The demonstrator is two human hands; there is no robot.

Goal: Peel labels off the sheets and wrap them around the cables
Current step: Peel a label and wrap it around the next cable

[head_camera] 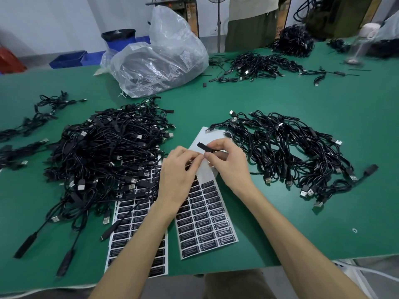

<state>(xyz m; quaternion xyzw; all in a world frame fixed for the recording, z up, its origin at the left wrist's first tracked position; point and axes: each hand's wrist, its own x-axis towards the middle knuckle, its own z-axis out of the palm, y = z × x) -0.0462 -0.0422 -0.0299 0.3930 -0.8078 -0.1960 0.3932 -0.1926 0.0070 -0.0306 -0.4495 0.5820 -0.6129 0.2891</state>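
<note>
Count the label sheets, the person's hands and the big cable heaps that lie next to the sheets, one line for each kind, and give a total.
Label sheets: 2
Hands: 2
Cable heaps: 2
Total: 6

Two bare arms come in from 7 and 5 o'clock and meet in the middle. The left hand pinches thumb and finger together. At its 3 o'clock, the right hand pinches a black cable piece. Their fingertips touch.

Label sheet top hidden under cable pile, label txt too small to read, far bottle blurred.
</note>
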